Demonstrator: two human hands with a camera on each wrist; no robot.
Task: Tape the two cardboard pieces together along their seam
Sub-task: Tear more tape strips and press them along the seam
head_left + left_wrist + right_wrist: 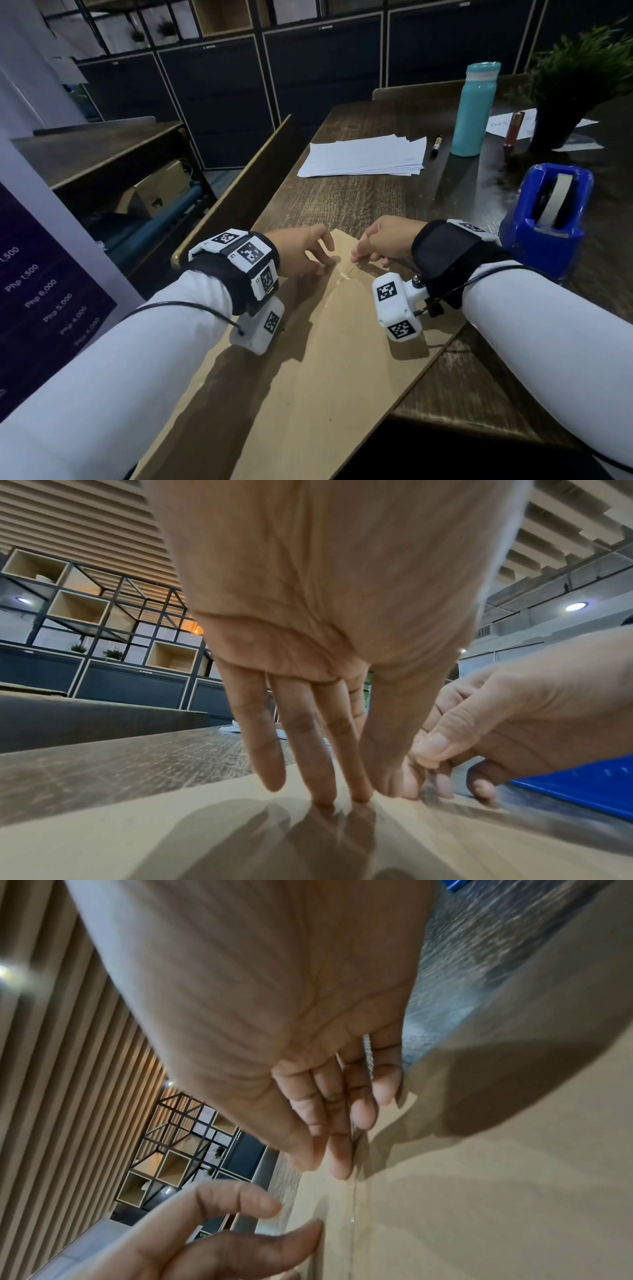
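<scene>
Two brown cardboard pieces, left and right, lie side by side on the dark wooden table. A glossy clear tape strip runs along their seam. My left hand presses straight fingers flat on the left piece, just beside the seam's far end. My right hand is at that far end with thumb and forefinger pinched together, apparently on the tape's end. The two hands nearly touch.
A blue tape dispenser stands close to the right of my right wrist. Farther back are a stack of white paper, a marker, a teal bottle and a potted plant. The table's left edge is near.
</scene>
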